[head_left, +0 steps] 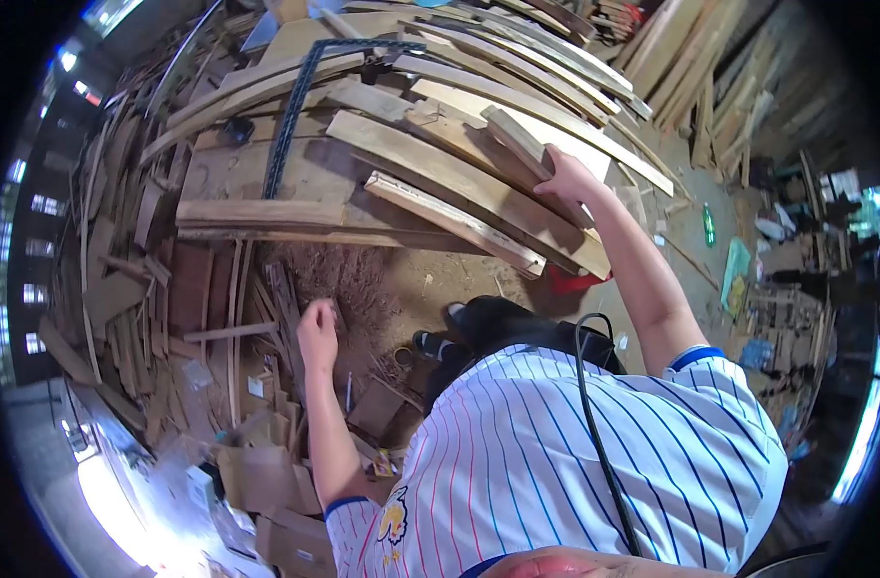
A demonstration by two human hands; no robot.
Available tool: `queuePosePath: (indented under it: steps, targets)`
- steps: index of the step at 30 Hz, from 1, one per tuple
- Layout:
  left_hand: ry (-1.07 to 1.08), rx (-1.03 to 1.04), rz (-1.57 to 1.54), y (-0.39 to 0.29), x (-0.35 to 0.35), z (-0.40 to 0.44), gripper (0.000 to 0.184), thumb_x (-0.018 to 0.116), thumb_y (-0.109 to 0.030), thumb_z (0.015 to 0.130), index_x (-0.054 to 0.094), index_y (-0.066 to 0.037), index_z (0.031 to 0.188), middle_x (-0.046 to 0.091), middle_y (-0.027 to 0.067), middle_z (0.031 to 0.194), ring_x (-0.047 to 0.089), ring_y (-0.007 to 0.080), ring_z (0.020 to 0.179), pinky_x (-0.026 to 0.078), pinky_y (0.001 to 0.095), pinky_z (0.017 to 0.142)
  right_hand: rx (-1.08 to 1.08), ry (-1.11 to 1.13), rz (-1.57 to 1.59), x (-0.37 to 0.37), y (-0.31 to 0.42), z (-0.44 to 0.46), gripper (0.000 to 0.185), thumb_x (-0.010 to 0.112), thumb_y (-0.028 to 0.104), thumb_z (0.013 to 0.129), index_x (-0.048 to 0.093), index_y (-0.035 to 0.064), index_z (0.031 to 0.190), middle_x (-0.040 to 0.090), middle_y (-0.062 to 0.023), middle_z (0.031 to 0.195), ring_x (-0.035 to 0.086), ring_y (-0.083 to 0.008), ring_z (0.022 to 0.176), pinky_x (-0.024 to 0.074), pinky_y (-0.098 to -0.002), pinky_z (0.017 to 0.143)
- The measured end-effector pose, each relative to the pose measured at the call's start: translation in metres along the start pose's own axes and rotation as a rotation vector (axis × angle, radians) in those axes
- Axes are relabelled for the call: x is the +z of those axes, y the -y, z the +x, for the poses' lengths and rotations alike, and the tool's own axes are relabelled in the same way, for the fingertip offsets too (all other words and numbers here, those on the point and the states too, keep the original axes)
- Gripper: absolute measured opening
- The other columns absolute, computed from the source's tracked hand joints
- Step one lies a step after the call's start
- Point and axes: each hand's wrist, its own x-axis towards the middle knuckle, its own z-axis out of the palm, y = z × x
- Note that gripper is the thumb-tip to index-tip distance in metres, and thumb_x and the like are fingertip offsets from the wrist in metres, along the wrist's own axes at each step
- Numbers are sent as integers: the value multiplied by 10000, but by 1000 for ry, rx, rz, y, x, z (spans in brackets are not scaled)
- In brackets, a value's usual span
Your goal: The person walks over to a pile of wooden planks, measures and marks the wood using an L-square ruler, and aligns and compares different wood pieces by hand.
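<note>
My right hand (568, 181) is closed round the edge of a short wooden plank (517, 142), thumb on one side. That plank lies slantwise over other boards on the workbench. Beside it are a long pale board (421, 159) and a rough narrow strip of wood (450, 220) that sticks out past the bench edge. My left hand (318, 332) hangs low in front of the bench, apart from the wood. Its fingers are loosely curled, and I see nothing in them.
A dark metal square (293, 116) lies on the workbench (230, 178). Long boards (546, 67) are stacked behind. Something red (577, 279) shows beneath the board ends. Scrap wood and cardboard boxes (259, 474) litter the left floor; a green bottle (709, 225) lies right.
</note>
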Motion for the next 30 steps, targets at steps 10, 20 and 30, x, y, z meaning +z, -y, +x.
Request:
queuePosePath:
  steps: [10, 20, 30]
  targets:
    - [138, 652, 200, -187, 71, 208, 287, 664, -216, 983, 681, -64, 1226, 699, 181, 1214, 659, 364, 1137, 518, 436, 981, 60, -37, 50, -1, 8, -7, 890, 919, 262, 682, 501, 26, 1431, 681, -274, 1204, 647, -429, 1137, 514, -444, 981]
    - [363, 716, 146, -228, 144, 305, 376, 798, -219, 880, 706, -122, 1231, 726, 114, 1186, 692, 304, 1080, 545, 405, 945, 101, -67, 129, -7, 14, -9, 830, 895, 181, 678, 547, 93, 1426, 679, -215, 1247, 640, -402, 1164, 523, -457, 990]
    - [596, 439, -134, -202, 178, 325, 163, 798, -157, 911, 776, -53, 1035, 781, 64, 944, 724, 133, 818, 556, 266, 767, 234, -18, 174, -8, 16, -11, 748, 871, 176, 700, 577, 156, 1388, 681, -153, 1260, 658, -353, 1155, 544, -462, 952]
